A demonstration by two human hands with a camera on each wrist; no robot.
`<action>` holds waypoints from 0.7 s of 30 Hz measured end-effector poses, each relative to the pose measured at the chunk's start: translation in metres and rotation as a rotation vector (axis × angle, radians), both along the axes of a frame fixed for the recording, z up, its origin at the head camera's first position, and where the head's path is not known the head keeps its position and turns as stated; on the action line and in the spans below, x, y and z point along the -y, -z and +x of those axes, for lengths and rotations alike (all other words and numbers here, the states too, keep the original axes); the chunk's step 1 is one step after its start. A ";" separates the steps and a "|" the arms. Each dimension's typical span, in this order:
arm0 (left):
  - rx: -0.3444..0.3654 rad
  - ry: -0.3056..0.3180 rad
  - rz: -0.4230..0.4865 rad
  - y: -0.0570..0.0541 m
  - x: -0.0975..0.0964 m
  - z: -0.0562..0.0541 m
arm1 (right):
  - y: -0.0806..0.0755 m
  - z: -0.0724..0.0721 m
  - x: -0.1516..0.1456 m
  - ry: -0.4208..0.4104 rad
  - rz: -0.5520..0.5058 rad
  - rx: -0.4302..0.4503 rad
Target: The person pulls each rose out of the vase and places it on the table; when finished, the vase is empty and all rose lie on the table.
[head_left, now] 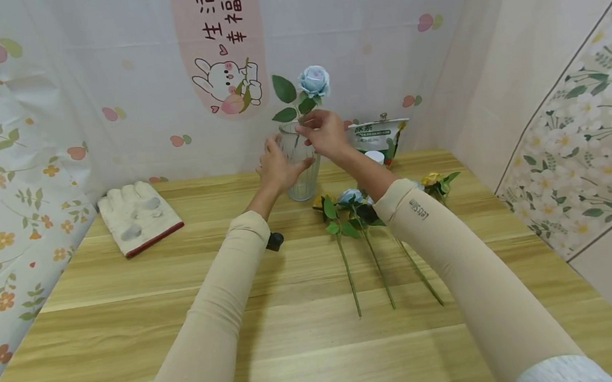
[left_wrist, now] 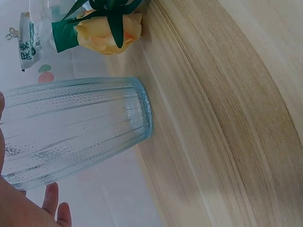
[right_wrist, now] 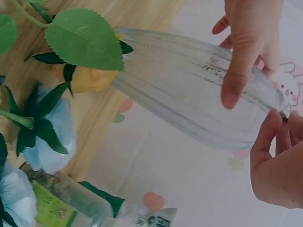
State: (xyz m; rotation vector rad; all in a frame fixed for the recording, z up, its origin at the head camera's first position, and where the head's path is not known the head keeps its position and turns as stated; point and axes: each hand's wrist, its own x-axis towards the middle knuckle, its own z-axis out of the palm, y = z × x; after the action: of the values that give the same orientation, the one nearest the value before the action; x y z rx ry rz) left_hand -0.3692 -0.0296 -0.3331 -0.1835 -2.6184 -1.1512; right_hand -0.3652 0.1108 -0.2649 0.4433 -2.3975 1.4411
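A clear ribbed glass vase (head_left: 302, 182) stands at the back of the wooden table. My left hand (head_left: 277, 168) grips its side, thumb in front and fingers round the far side. Above the rim, my right hand (head_left: 327, 133) pinches the green stem of a pale blue artificial rose (head_left: 315, 82). The bloom and its leaves (head_left: 284, 88) rise over the vase mouth. In the right wrist view, the fingertips of my right hand (right_wrist: 279, 163) meet the stem at the rim, while the left thumb lies along the glass (right_wrist: 184, 90). The stem's lower end is hard to make out.
Several blue and yellow roses (head_left: 350, 197) lie right of the vase, stems (head_left: 373, 261) toward me. Behind them are a clipped pouch (head_left: 377, 133) and a white-capped container (head_left: 375, 157). A work glove (head_left: 139, 218) lies left; a small black object (head_left: 274, 241) sits near my left forearm.
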 end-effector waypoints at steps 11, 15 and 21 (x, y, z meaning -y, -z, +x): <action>-0.016 -0.001 0.017 0.002 -0.001 -0.003 | 0.002 0.000 -0.004 -0.030 -0.120 0.085; 0.000 -0.005 0.011 0.001 0.000 -0.004 | 0.001 0.002 -0.004 -0.038 -0.135 0.096; 0.014 0.004 0.014 0.002 0.000 -0.004 | 0.001 -0.002 -0.006 -0.061 -0.159 0.107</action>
State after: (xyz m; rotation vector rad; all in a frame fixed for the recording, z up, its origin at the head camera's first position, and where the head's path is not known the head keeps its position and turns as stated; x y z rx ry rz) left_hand -0.3733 -0.0300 -0.3349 -0.1783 -2.6220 -1.1759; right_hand -0.3672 0.1166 -0.2658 0.4136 -2.3444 1.7080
